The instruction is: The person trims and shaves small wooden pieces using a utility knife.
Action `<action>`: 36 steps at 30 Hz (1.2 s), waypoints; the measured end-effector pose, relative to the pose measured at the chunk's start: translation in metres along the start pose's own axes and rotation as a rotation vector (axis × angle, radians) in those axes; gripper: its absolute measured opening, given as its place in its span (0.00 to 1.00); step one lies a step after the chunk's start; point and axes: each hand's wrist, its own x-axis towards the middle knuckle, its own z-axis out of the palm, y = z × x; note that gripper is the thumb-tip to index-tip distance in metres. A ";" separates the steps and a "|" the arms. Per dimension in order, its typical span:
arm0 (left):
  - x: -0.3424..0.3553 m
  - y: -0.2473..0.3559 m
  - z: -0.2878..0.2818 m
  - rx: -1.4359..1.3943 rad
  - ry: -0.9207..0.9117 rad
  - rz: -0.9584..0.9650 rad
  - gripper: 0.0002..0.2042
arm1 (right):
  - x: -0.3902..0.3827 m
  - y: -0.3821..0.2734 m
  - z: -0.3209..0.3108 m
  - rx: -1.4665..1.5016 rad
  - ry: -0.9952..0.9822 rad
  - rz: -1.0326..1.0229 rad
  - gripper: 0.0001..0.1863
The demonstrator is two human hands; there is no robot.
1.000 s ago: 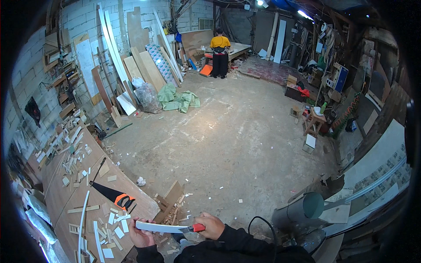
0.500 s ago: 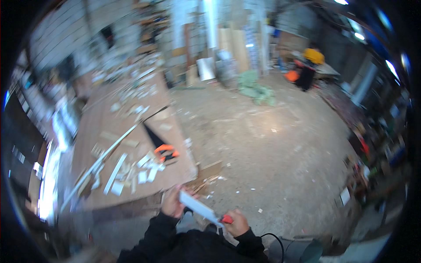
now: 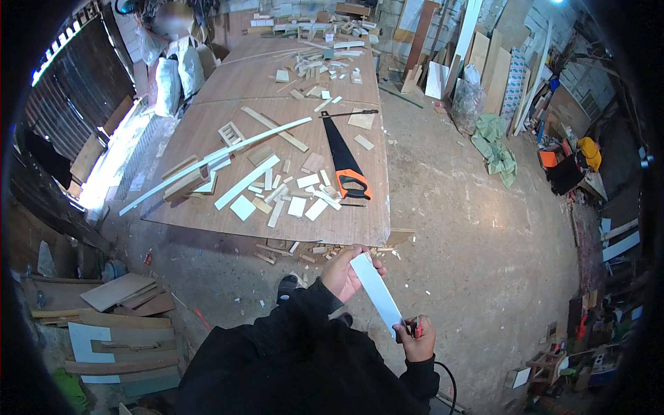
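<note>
Head view shows my 2 hands ahead of my black sleeves (image 3: 304,311), with a white slat (image 3: 377,294) slanting between them over the floor (image 3: 449,228), just off the near edge of the worktop (image 3: 200,131). My left hand (image 3: 337,278) has its fingers curled round the slat's far end. My right hand (image 3: 420,343) has its fingers bent round a red-handled tool (image 3: 419,328) by the slat's near end; whether the tool touches the slat I cannot tell. On the worktop lie a saw (image 3: 337,149) with a black blade and orange handle, a long pale strip (image 3: 256,143), a shorter strip (image 3: 247,182) and scattered offcuts (image 3: 243,207). Off to my right, a green sheet (image 3: 492,149) lies on the floor, and farther over is a person in a yellow top (image 3: 590,153)
</note>
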 end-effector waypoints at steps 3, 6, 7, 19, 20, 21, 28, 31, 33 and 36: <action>0.000 0.031 -0.019 -0.067 -0.038 0.008 0.12 | 0.012 -0.018 0.029 0.004 -0.030 0.041 0.20; -0.004 0.077 -0.039 -0.127 0.091 0.060 0.12 | 0.034 -0.053 0.068 0.061 -0.068 0.085 0.20; -0.005 0.095 -0.048 -0.090 0.231 0.125 0.13 | 0.040 -0.057 0.084 0.091 -0.068 0.068 0.17; -0.072 0.266 -0.227 0.056 0.587 0.255 0.12 | 0.154 -0.019 0.303 0.277 -0.080 0.457 0.20; -0.078 0.276 -0.236 0.059 0.602 0.256 0.12 | 0.163 -0.022 0.317 0.223 -0.113 0.579 0.19; -0.081 0.284 -0.239 0.068 0.607 0.257 0.11 | 0.172 -0.011 0.330 0.264 -0.096 0.510 0.18; -0.093 0.326 -0.265 0.130 0.706 0.325 0.09 | 0.236 -0.049 0.395 0.341 -0.377 0.501 0.12; -0.086 0.328 -0.279 0.167 0.696 0.267 0.10 | 0.242 -0.051 0.404 0.442 -0.412 0.502 0.13; -0.081 0.325 -0.287 0.194 0.682 0.226 0.10 | 0.237 -0.048 0.408 0.429 -0.339 0.549 0.10; -0.072 0.317 -0.297 0.295 0.693 0.152 0.10 | 0.217 -0.046 0.397 0.319 -0.300 0.525 0.09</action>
